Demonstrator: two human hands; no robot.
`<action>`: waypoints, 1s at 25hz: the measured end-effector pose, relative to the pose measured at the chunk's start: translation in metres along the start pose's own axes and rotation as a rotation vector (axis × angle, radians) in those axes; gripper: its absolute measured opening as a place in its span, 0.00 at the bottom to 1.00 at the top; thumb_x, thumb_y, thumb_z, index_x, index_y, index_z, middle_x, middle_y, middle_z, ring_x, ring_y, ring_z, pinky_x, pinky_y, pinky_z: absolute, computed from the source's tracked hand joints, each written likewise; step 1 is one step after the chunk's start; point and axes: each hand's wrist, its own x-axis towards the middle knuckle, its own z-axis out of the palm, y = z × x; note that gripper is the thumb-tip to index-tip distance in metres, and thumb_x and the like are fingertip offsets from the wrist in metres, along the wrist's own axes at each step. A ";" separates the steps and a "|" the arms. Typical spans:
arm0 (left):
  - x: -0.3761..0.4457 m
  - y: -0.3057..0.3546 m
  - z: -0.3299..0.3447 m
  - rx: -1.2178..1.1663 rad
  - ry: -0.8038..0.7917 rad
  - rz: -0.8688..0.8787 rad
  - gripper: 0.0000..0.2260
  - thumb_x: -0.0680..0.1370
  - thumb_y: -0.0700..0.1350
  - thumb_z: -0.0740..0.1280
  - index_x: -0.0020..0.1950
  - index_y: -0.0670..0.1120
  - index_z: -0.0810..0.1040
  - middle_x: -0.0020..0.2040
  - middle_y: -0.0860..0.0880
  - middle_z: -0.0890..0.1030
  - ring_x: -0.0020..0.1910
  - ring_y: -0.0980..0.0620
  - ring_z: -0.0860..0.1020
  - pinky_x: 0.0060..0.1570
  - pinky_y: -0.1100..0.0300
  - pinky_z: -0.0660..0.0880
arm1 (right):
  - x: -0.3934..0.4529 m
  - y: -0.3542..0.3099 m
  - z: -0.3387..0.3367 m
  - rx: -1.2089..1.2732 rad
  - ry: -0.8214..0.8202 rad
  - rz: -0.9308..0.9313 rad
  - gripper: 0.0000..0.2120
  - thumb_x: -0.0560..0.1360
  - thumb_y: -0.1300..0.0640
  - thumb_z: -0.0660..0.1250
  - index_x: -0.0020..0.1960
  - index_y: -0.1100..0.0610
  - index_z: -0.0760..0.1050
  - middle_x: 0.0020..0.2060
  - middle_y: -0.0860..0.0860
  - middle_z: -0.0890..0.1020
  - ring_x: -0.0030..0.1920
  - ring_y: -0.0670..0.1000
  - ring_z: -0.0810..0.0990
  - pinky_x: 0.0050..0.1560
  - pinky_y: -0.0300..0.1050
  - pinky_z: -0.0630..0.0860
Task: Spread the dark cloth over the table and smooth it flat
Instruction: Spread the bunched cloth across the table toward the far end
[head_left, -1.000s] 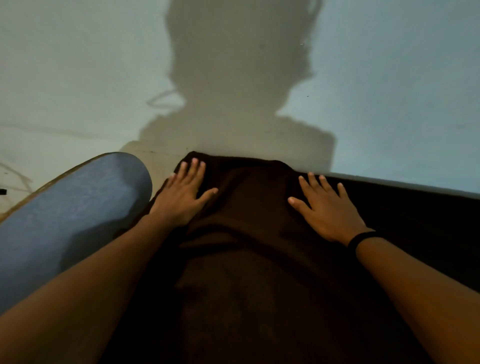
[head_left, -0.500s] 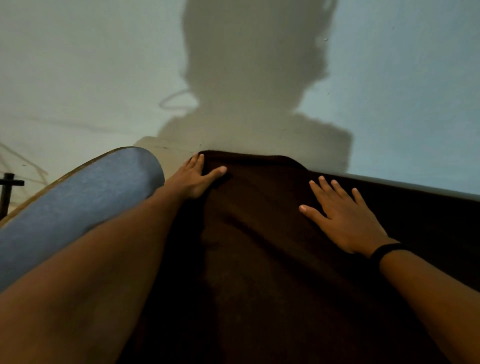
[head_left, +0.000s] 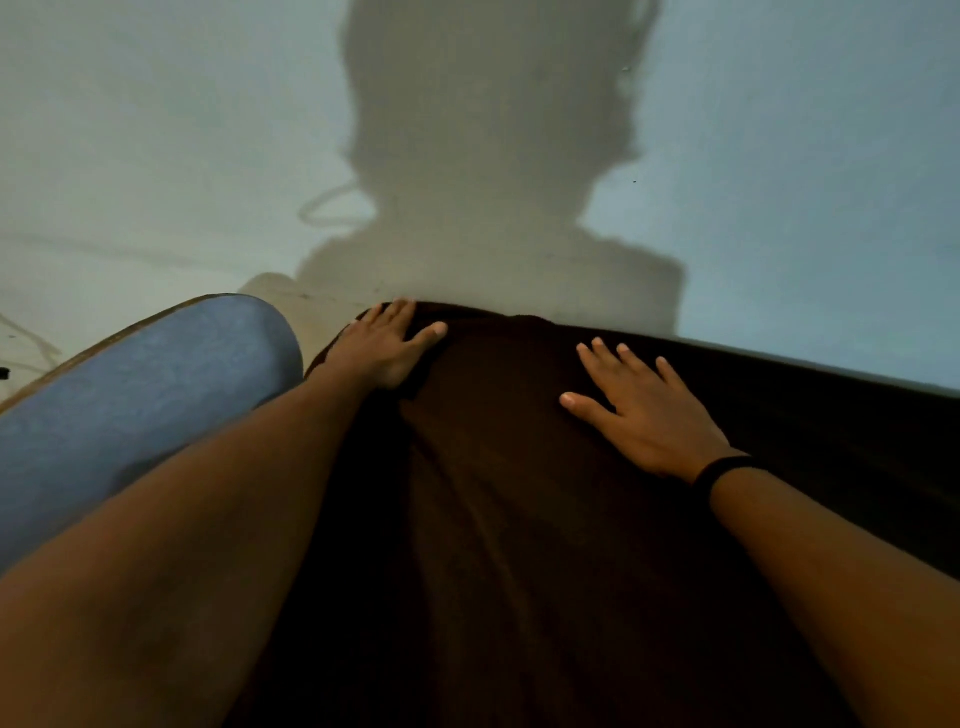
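Both hands, left hand (head_left: 387, 345) and right hand (head_left: 647, 410), are lying open-palmed on the soft, limp cloth (head_left: 519, 519), gripping nothing; its far edge looks best for pulling.

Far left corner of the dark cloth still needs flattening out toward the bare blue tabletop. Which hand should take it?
Probably the left hand: it lies flat at the dark cloth's far left corner, beside the blue tabletop. The right hand rests flat further right.

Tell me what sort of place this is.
Probably a plain indoor room, though little shows. A bare pale wall stands close behind the dark cloth, with the person's shadow on it. A blue-topped surface lies at left.
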 end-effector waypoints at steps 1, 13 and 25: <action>0.003 -0.003 -0.001 -0.055 0.019 -0.060 0.39 0.75 0.71 0.46 0.79 0.50 0.49 0.80 0.48 0.50 0.78 0.46 0.49 0.75 0.46 0.48 | -0.001 0.000 -0.001 -0.016 -0.032 -0.011 0.35 0.75 0.32 0.44 0.77 0.46 0.44 0.78 0.46 0.47 0.77 0.48 0.44 0.75 0.55 0.40; 0.000 -0.013 0.001 -0.121 0.127 -0.241 0.45 0.68 0.77 0.50 0.77 0.49 0.57 0.75 0.42 0.65 0.71 0.38 0.66 0.66 0.44 0.66 | 0.009 -0.005 -0.001 -0.033 -0.066 -0.064 0.40 0.70 0.27 0.42 0.77 0.46 0.43 0.78 0.45 0.46 0.77 0.47 0.43 0.76 0.54 0.41; -0.053 0.110 0.017 0.020 0.231 0.119 0.25 0.81 0.52 0.53 0.75 0.42 0.61 0.77 0.40 0.61 0.76 0.42 0.58 0.73 0.45 0.50 | 0.007 -0.017 -0.001 0.002 0.114 0.211 0.32 0.79 0.39 0.47 0.76 0.59 0.54 0.77 0.57 0.56 0.76 0.54 0.52 0.75 0.56 0.47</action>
